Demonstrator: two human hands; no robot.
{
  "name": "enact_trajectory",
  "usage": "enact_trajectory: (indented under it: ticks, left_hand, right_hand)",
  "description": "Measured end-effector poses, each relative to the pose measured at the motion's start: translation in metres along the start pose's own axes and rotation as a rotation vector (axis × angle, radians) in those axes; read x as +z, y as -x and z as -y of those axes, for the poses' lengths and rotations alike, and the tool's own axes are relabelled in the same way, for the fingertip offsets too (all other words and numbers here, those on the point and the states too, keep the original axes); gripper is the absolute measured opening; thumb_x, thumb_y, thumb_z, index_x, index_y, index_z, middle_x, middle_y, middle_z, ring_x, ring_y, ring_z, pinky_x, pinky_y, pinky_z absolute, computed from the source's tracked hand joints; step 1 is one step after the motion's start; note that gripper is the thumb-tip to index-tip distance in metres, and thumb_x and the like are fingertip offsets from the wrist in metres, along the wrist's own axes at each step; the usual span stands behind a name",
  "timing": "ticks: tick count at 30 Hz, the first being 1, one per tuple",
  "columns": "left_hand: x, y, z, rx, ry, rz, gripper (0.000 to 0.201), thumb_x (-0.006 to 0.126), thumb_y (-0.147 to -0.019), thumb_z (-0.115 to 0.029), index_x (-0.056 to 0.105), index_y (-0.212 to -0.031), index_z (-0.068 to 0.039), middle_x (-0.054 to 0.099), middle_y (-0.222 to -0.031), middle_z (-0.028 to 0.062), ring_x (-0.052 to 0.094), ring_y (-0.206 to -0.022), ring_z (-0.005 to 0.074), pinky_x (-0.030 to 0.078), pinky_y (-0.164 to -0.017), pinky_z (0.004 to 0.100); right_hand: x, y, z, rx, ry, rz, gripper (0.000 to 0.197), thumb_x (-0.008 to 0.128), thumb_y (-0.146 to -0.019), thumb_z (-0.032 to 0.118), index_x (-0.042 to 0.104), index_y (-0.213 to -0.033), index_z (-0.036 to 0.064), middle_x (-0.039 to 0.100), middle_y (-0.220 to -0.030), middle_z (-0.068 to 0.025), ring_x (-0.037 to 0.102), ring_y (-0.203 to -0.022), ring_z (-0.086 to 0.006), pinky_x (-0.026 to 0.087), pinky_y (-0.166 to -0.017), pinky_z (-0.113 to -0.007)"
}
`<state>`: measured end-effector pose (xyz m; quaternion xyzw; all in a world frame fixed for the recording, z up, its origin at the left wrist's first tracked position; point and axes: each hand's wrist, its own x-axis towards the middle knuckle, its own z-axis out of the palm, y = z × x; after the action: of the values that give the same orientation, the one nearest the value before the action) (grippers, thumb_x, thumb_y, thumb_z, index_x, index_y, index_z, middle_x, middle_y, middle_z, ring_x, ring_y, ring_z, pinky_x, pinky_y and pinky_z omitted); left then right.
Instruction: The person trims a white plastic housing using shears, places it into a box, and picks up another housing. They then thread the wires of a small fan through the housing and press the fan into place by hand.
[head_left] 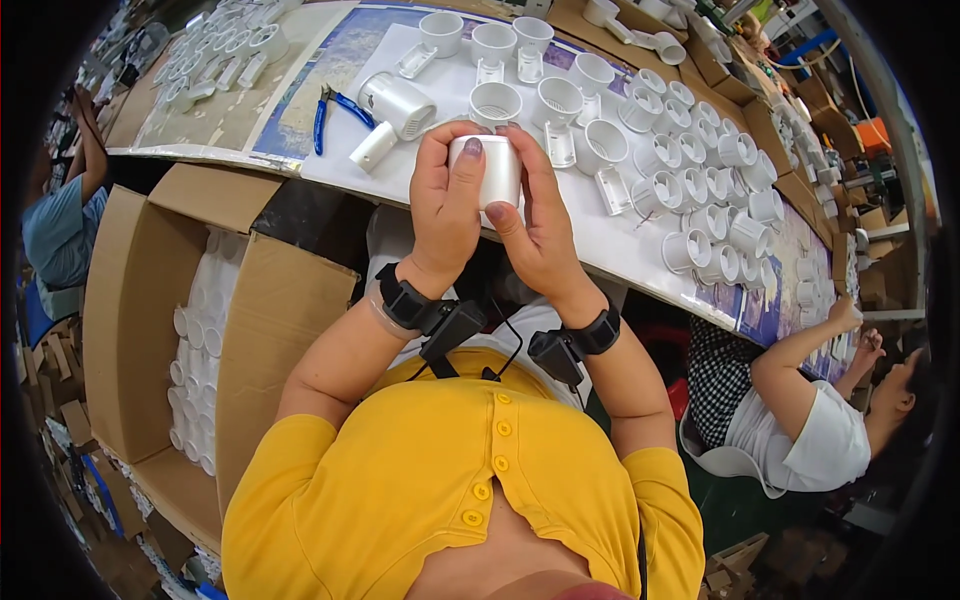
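The left hand (445,215) and right hand (541,230) close around a white cylinder (501,178) at upper centre of the frame, both thumbs against it; even, light pressure should keep it steady. Beyond, on the bench (215,122), blue-handled pliers (320,126) lie upper left and white cups (692,186) cluster upper right.

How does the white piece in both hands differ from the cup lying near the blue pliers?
The held piece is between the left hand and right hand; the lying cup rests on the table, untouched. The held piece shows a smooth wall; the lying cup shows a round end. Both are white.
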<state>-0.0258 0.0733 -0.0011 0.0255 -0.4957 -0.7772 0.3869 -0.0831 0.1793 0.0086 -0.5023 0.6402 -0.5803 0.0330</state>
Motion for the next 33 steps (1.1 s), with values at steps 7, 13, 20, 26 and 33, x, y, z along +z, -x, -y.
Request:
enact_trajectory:
  ticks: [7,13,20,26,33]
  left_hand:
    - [-0.005,-0.011,-0.005,0.215,-0.401,0.136,0.026,0.046,-0.097,-0.021,0.049,-0.113,-0.001,0.055,-0.107,0.0089,0.053,-0.095,0.0177,0.043,-0.085,0.0294]
    - [0.012,-0.012,0.001,0.269,-0.055,0.191,0.044,0.048,-0.097,-0.029,0.037,-0.127,0.002,0.045,-0.125,0.0123,0.044,-0.117,0.0212,0.032,-0.103,0.0334]
    - [-0.007,0.001,0.008,-0.037,0.024,0.034,0.058,0.059,-0.092,-0.032,0.03,-0.133,-0.002,0.04,-0.133,0.0118,0.039,-0.124,0.0216,0.026,-0.109,0.0345]
    - [0.013,-0.005,-0.007,-0.262,0.542,0.171,0.058,0.065,-0.086,-0.02,0.034,-0.133,-0.007,0.042,-0.134,0.0089,0.042,-0.124,0.0222,0.032,-0.107,0.0349]
    - [0.017,-0.008,-0.013,-0.155,0.406,0.099,0.047,0.064,-0.084,-0.013,0.043,-0.126,-0.007,0.045,-0.131,0.0092,0.046,-0.12,0.0207,0.038,-0.102,0.0335]
  right_hand:
    - [-0.002,-0.006,0.0,0.148,-0.31,-0.075,0.059,0.066,-0.086,0.019,0.037,-0.136,0.0054,0.047,-0.131,-0.0126,0.05,-0.116,-0.0232,0.039,-0.099,-0.034]
    - [-0.006,-0.009,-0.001,0.293,-0.473,-0.238,0.056,0.061,-0.086,0.007,0.036,-0.135,0.0064,0.047,-0.132,-0.012,0.049,-0.118,-0.0201,0.039,-0.102,-0.035]
    - [-0.024,-0.017,-0.001,0.237,-0.951,-0.381,0.053,0.054,-0.09,0.01,0.032,-0.139,0.0075,0.044,-0.137,-0.015,0.047,-0.123,-0.0242,0.037,-0.105,-0.037]
    - [-0.002,-0.012,0.012,0.316,-0.932,-0.168,0.053,0.045,-0.096,0.02,0.025,-0.144,0.0086,0.035,-0.144,-0.0157,0.036,-0.132,-0.0257,0.029,-0.11,-0.038]
    - [0.024,-0.017,0.006,0.07,-0.684,-0.25,0.038,0.045,-0.098,0.015,0.033,-0.133,0.0055,0.035,-0.141,-0.0121,0.037,-0.13,-0.0231,0.028,-0.109,-0.035]
